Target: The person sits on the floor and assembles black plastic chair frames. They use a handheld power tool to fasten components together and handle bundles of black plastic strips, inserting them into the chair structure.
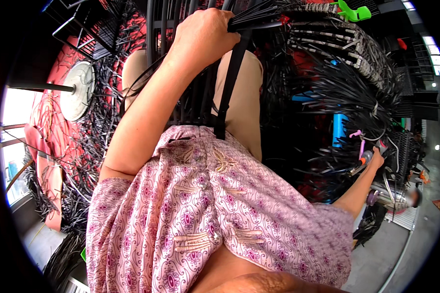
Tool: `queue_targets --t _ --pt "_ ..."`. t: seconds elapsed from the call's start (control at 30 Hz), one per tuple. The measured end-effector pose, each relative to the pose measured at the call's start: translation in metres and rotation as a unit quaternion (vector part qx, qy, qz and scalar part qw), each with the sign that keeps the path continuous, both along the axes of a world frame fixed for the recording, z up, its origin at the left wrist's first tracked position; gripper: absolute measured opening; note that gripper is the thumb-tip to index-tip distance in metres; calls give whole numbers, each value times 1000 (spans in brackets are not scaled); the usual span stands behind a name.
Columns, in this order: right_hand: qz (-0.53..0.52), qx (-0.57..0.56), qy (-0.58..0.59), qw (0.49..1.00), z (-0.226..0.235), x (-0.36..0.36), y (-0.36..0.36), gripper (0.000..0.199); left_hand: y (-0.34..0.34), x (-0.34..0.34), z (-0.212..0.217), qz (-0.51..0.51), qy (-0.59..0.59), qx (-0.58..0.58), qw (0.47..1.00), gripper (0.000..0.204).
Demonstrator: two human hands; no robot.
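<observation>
Heaps of cut black plastic strips [362,93] cover the workshop floor around a red mat [54,127], with a round pale disc on a rod [77,90] at the left. At centre stands a dark frame of upright bars [181,29], partly woven. The left hand [203,34] is raised and closed tight round a bundle of black strips [259,17] – one long strip [230,83] hangs from it down to the lap. The right hand [375,158] reaches far out to the side and grips a pink-handled tool [361,154]; how it is held is too small to tell. Keeping the bundle taut and untwisted would likely make the weave lie flat – slack invites gaps.
</observation>
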State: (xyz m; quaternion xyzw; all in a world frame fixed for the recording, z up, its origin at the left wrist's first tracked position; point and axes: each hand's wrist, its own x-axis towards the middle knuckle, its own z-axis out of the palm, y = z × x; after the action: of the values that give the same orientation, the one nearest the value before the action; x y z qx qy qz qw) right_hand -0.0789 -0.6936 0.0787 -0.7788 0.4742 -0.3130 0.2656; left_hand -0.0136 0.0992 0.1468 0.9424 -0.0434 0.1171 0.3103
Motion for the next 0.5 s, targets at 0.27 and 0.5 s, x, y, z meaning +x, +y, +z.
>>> queue_targets --t 0.27,0.5 --pt "319 -17 -304 897 128 -86 290 61 0 -1 -2 27 6 3 1000 48" --pt "472 -297 -7 830 61 -63 410 48 0 3 -6 30 -17 11 999 45"
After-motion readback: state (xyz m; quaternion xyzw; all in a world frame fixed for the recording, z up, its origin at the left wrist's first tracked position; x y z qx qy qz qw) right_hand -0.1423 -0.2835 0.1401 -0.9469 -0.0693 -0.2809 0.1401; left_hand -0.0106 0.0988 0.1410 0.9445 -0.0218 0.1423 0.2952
